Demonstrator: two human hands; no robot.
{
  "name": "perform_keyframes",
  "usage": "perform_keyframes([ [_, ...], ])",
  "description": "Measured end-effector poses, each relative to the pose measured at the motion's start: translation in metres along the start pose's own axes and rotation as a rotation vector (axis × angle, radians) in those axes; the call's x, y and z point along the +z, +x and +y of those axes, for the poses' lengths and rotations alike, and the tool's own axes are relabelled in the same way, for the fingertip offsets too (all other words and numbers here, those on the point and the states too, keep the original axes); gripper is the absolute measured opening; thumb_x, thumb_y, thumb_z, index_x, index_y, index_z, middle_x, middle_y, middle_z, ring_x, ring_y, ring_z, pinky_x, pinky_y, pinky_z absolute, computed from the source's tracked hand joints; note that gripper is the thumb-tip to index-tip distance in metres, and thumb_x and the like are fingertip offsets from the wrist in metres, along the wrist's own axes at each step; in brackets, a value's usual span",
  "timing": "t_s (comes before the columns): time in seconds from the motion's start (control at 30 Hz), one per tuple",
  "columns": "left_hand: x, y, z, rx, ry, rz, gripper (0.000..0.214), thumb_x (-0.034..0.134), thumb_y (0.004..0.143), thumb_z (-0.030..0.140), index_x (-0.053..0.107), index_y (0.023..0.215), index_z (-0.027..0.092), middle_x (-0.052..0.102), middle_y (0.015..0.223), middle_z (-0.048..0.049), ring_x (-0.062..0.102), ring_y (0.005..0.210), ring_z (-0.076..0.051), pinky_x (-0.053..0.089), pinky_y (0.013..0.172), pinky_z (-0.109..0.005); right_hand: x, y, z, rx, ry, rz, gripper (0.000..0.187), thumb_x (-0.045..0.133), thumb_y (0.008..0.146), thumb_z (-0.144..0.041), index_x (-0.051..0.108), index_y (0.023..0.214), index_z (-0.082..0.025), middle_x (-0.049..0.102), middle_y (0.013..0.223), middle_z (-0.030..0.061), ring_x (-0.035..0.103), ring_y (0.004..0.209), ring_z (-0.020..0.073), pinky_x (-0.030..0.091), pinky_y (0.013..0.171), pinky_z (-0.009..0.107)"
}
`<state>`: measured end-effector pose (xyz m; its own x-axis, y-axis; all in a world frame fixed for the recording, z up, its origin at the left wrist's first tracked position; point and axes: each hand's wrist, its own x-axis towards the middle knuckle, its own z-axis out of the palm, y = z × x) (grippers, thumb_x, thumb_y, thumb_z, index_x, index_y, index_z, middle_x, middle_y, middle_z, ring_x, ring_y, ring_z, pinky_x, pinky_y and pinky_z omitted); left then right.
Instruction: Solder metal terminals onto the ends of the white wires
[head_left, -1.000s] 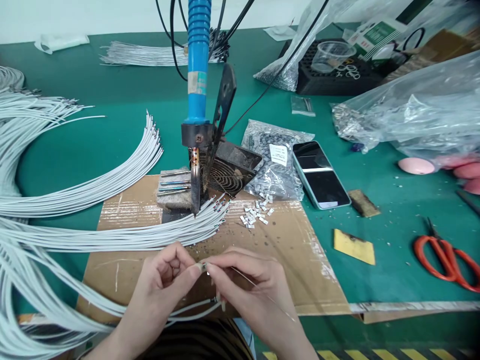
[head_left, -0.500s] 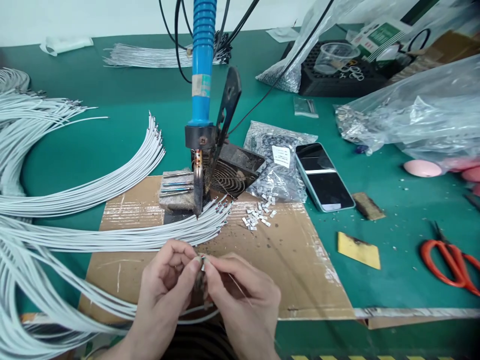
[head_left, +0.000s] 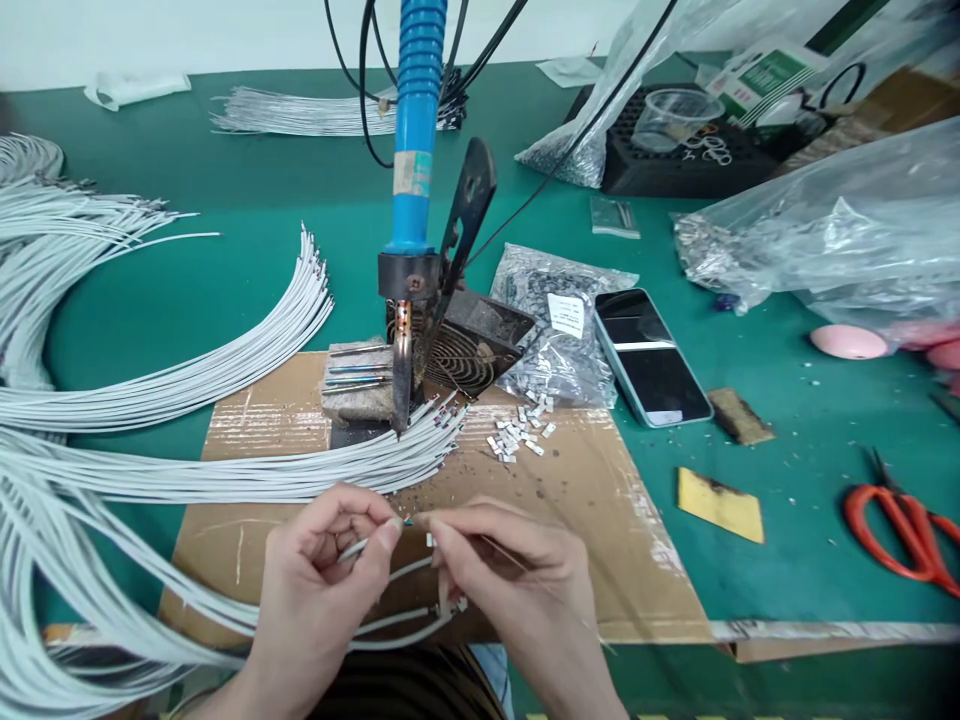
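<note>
My left hand (head_left: 322, 585) pinches the end of a thin white wire (head_left: 352, 547) between thumb and forefinger. My right hand (head_left: 517, 575) is closed in a pinch right beside it, fingertips meeting the wire's tip; what it holds is too small to name, and a thin strand trails from it. More white wire ends (head_left: 420, 620) loop below the hands. Both hands hover over a cardboard sheet (head_left: 592, 520). Just beyond stands a blue-handled soldering iron (head_left: 412, 150) fixed tip-down in a stand, above a row of white wires (head_left: 300, 475).
Small white parts (head_left: 517, 435) lie scattered on the cardboard. Bags of parts (head_left: 555, 330), a phone (head_left: 651, 355), a yellow sponge (head_left: 720, 505), red scissors (head_left: 904, 525) and a small fan (head_left: 465, 350) sit to the right. Wire bundles (head_left: 150, 380) fan across the green table's left.
My hands have drawn slightly apart at the fingertips, and the wire end now shows between them. The view has shifted a little to the left.
</note>
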<state>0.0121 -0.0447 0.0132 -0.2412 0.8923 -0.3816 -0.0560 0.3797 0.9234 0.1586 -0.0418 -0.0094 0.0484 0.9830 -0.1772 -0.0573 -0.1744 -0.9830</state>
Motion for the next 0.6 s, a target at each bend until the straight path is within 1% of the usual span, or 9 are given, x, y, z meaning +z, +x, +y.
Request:
perform_keyframes([
  [0.07, -0.0008, 0.0017, 0.0013, -0.007, 0.004, 0.019, 0.012, 0.085, 0.071, 0.024, 0.075, 0.068, 0.019, 0.057, 0.054, 0.0048, 0.044, 0.050, -0.008, 0.035, 0.048, -0.017, -0.0016, 0.0013, 0.0005, 0.083, 0.087, 0.046, 0.010, 0.081, 0.083, -0.029, 0.088, 0.078, -0.026, 0.067, 0.061, -0.0013, 0.062, 0.044, 0.0102, 0.055, 0.043, 0.019],
  [0.13, -0.0013, 0.0030, 0.0019, -0.024, -0.005, 0.023, 0.012, 0.085, 0.070, 0.024, 0.075, 0.067, 0.018, 0.059, 0.054, 0.0043, 0.046, 0.050, -0.008, 0.035, 0.048, -0.016, -0.0028, 0.0025, 0.0012, 0.132, 0.165, 0.077, 0.008, 0.084, 0.081, -0.031, 0.087, 0.077, -0.026, 0.068, 0.062, -0.0016, 0.063, 0.046, 0.0102, 0.058, 0.045, 0.020],
  [0.23, -0.0011, 0.0035, 0.0026, -0.061, -0.024, 0.006, 0.013, 0.086, 0.068, 0.023, 0.075, 0.066, 0.018, 0.060, 0.054, 0.0040, 0.047, 0.050, -0.008, 0.036, 0.047, -0.015, -0.0027, 0.0036, 0.0025, 0.198, 0.234, 0.092, 0.006, 0.087, 0.079, -0.032, 0.086, 0.078, -0.026, 0.069, 0.060, -0.0021, 0.062, 0.047, 0.0104, 0.060, 0.047, 0.020],
  [0.3, -0.0008, 0.0033, 0.0031, -0.073, -0.033, 0.002, 0.013, 0.087, 0.068, 0.022, 0.075, 0.066, 0.017, 0.060, 0.054, 0.0038, 0.048, 0.050, -0.007, 0.037, 0.046, -0.015, -0.0019, 0.0038, 0.0036, 0.198, 0.236, 0.077, 0.008, 0.087, 0.080, -0.031, 0.085, 0.077, -0.024, 0.068, 0.058, -0.0020, 0.062, 0.047, 0.0107, 0.061, 0.048, 0.021],
  [0.4, -0.0005, 0.0032, 0.0037, -0.067, -0.038, 0.001, 0.012, 0.088, 0.067, 0.021, 0.076, 0.066, 0.017, 0.062, 0.055, 0.0030, 0.049, 0.050, -0.007, 0.039, 0.047, -0.014, -0.0009, 0.0041, 0.0049, 0.116, 0.205, 0.021, 0.008, 0.084, 0.083, -0.028, 0.086, 0.078, -0.023, 0.068, 0.064, -0.0007, 0.061, 0.049, 0.0095, 0.059, 0.050, 0.020],
  [0.47, -0.0004, 0.0032, 0.0041, -0.062, -0.036, 0.004, 0.012, 0.088, 0.067, 0.021, 0.076, 0.066, 0.017, 0.063, 0.055, 0.0025, 0.049, 0.050, -0.008, 0.039, 0.047, -0.014, -0.0002, 0.0040, 0.0054, 0.091, 0.203, -0.010, 0.007, 0.082, 0.084, -0.026, 0.088, 0.080, -0.024, 0.069, 0.068, -0.0003, 0.061, 0.050, 0.0081, 0.057, 0.050, 0.018],
  [0.6, -0.0011, 0.0031, 0.0045, -0.066, -0.033, -0.007, 0.013, 0.088, 0.066, 0.021, 0.076, 0.065, 0.017, 0.064, 0.056, 0.0029, 0.048, 0.051, -0.007, 0.039, 0.048, -0.012, 0.0011, 0.0040, 0.0062, 0.158, 0.252, -0.013, 0.005, 0.084, 0.084, -0.026, 0.087, 0.080, -0.026, 0.068, 0.066, -0.0019, 0.058, 0.050, 0.0064, 0.055, 0.051, 0.015],
])
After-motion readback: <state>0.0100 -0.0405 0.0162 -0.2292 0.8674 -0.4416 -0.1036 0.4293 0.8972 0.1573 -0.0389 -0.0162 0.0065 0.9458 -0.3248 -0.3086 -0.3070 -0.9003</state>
